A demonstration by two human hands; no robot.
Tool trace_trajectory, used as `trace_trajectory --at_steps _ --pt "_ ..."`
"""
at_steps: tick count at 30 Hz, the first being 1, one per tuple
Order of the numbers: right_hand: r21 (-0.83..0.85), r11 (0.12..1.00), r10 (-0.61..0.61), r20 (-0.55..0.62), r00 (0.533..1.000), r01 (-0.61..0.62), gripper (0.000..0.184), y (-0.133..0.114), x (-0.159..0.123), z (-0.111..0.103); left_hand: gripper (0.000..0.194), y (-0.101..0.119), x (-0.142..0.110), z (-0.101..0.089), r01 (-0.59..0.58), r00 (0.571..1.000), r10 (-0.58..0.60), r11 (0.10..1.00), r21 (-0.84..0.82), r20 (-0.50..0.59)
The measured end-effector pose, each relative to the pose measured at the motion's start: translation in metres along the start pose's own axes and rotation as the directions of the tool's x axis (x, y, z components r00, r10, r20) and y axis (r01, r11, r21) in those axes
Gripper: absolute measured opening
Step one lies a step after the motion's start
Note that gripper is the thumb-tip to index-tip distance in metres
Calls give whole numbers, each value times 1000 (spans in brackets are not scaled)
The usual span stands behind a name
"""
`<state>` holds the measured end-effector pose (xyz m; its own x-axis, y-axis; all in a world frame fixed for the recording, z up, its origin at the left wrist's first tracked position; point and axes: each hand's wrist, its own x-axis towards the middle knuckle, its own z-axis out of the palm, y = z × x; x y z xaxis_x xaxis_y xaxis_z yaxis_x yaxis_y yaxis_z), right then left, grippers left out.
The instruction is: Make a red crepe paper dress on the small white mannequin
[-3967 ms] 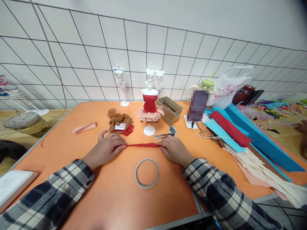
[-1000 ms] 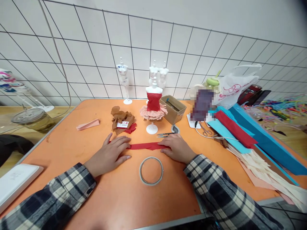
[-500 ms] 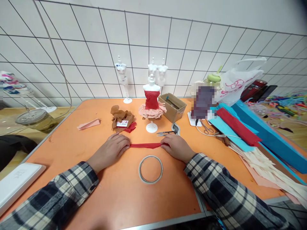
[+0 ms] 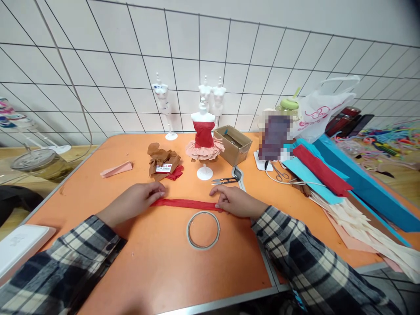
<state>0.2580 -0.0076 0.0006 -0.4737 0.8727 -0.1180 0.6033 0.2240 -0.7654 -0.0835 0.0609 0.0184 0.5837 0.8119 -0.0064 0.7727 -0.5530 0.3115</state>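
Strip spans the gap between both hands

At the centre of the frame, the red strip lies nearly straight across the desk. Its right end is grasped in the right grip, the index finger lifted off it. Its left end runs under the curled fingers of the left grip; whether they pinch it, I cannot tell. The ring lies just below the strip, the snips above its right end, the mannequin upright at upper centre.

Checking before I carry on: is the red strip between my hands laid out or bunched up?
Laid out: the red strip runs nearly straight between left hand and right hand. Cannot tell whether it's folded double.
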Motion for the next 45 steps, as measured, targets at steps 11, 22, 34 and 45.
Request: trace_trajectory --at_steps 11,22,34,45 --pt "-30 997 74 41 996 -73 29 1 23 -6 43 71 22 58 -513 847 530 835 200 -39" --pt "-689 720 -309 -207 928 86 41 -17 -8 19 43 79 11 55 -369 922 387 879 301 0" --pt "-591 806 -160 -265 951 -29 25 11 -11 5 39 68 5 46 -400 902 430 858 322 -24" --pt "-438 890 -301 -350 887 128 24 38 -4 6 29 48 11 41 -465 864 498 844 269 -71"
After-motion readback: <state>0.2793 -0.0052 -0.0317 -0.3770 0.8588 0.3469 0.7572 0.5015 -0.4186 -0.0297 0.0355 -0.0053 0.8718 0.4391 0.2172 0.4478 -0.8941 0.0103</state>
